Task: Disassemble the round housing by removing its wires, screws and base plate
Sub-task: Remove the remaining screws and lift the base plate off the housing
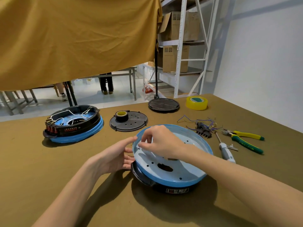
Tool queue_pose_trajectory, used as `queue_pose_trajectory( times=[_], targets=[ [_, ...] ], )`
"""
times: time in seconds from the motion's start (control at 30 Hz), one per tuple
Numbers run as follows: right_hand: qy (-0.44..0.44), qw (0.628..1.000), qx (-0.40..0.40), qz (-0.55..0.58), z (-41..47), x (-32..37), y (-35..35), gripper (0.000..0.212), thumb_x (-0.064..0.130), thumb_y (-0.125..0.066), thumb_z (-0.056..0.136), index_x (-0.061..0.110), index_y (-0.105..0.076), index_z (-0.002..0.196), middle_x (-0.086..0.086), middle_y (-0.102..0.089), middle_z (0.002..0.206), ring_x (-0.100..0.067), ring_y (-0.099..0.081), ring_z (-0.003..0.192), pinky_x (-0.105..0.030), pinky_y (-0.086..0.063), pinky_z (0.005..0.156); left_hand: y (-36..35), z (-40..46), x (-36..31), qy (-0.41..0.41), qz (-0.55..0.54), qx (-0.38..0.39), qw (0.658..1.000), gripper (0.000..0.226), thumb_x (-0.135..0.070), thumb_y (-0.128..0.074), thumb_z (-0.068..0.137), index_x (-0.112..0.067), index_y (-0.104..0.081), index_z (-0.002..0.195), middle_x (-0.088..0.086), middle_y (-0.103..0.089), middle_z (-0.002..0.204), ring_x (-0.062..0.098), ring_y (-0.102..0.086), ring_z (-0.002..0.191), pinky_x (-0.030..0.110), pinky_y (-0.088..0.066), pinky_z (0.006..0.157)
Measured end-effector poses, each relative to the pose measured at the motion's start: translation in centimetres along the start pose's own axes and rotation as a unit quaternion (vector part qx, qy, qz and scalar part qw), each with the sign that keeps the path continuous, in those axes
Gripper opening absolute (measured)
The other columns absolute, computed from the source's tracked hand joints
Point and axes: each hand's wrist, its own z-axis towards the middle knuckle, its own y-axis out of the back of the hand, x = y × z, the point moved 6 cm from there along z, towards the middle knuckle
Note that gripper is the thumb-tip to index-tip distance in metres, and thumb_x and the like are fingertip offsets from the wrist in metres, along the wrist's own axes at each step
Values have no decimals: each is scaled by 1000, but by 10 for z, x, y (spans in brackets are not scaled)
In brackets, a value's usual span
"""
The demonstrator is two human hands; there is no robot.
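Head view: near the front edge of the olive-covered bench (49, 161), a round housing (172, 171) with a pale blue inner face, blue rim and black underside with a handle at its left. Right hand (161, 142) reaching over the blue rim, fingertips (141, 145) curled together low on the inner face near a small hole at the left side, seemingly pinching something too small to make out. Left hand (114, 157) beside the housing's left edge, fingers straight and relaxed, tips touching the outside of the rim, holding nothing. Toward the left edge of the bench, a second housing (73, 124), black with a blue band, white wires and red switches inside. Between the two, farther back, a black base plate (129, 122) lying flat with a roll of black tape (121, 115) on it. Near the back edge, another black disc (163, 104) and, just right of it, a roll of yellow tape (196, 103). Toward the right edge, a tangle of removed wires (202, 124) with a black switch block (203, 131), then a grey-handled screwdriver (227, 152) and yellow-and-green pliers (246, 139) lying side by side. Beyond the bench, a hanging mustard cloth (73, 38) and white shelving (183, 46) with cardboard boxes.
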Motion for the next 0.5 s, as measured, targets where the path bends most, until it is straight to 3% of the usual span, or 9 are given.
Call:
queue_pose_trajectory(
  times=[0.27, 0.5],
  targets=[
    [14, 995, 96, -19, 28, 4, -19, 12, 17, -71, 91, 14, -81, 97, -2, -74, 85, -17, -65, 79, -31, -55, 69, 2, 4, 0, -12, -10, -5, 1000, 95, -63, -72, 78, -1, -42, 143, 23, -69, 117, 24, -75, 84, 31, -59, 67],
    [-39, 985, 152, -66, 32, 0, -21, 24, 28, -68, 95, 7, -78, 90, -8, -74, 83, -22, -68, 77, -33, -55, 66, 3, 4, 0, -25, -14, 1, 1000, 105, -66, -73, 72, -2, -39, 148, 24, -70, 120, 25, -76, 87, 31, -60, 67]
  ],
)
